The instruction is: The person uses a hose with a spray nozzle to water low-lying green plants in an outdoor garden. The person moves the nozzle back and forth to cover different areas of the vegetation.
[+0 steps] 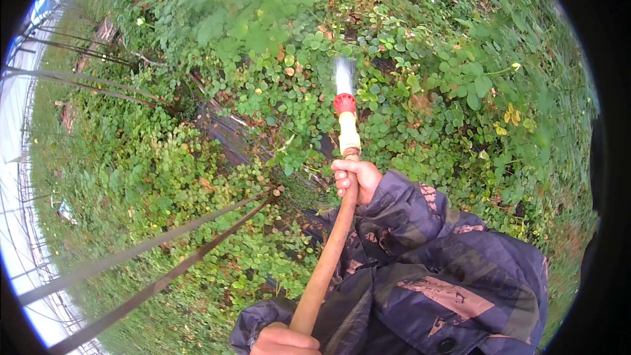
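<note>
Water sprays forward from a red and pale yellow spray nozzle [347, 125] fitted to the end of a tan hose [323, 276]. Just behind the nozzle, my right hand [361, 180] wraps around the hose, thumb uppermost. Lower down, near the bottom edge, my left hand [285, 340] is closed round the same hose. The spray [344, 74] falls toward leafy rose-like bushes [305, 98]. Both of my sleeves are dark, patterned and pinkish in patches.
Dark poles [162, 281] slant in from the lower left and meet the ground among the plants. A strip of dark ground sheet [227, 133] runs between the plant rows. At the far left is a whitish greenhouse wall [12, 197] with framing. Dense foliage surrounds me.
</note>
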Tool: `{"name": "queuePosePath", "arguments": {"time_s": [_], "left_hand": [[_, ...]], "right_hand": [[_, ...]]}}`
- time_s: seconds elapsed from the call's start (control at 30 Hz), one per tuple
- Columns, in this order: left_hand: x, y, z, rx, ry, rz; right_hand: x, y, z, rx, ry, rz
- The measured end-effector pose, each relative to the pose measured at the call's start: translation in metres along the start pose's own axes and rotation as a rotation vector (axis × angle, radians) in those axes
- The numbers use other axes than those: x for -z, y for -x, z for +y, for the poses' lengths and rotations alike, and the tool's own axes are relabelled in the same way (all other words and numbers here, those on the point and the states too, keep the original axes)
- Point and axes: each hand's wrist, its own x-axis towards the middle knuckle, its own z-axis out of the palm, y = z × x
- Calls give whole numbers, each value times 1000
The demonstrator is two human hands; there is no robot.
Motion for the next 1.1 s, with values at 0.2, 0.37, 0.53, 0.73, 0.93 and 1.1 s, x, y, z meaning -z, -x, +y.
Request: {"name": "queuePosePath", "arguments": {"time_s": [0.2, 0.37, 0.53, 0.73, 0.93, 1.1], "left_hand": [[26, -24, 14, 6, -58, -44], [29, -32, 26, 33, -95, -46], [28, -50, 22, 67, -72, -62], [34, -67, -8, 31, 154, -147], [43, -75, -32, 4, 294, -116], [56, -80, -49, -19, 380, -58]], "right_hand": [[-39, -19, 5, -60, -38, -56], [-44, -16, 15, -118, -77, -54], [-25, 12, 16, -75, -196, 0], [11, 57, 20, 29, -375, 82], [24, 95, 32, 163, -460, 249], [26, 95, 32, 219, -468, 262]]}}
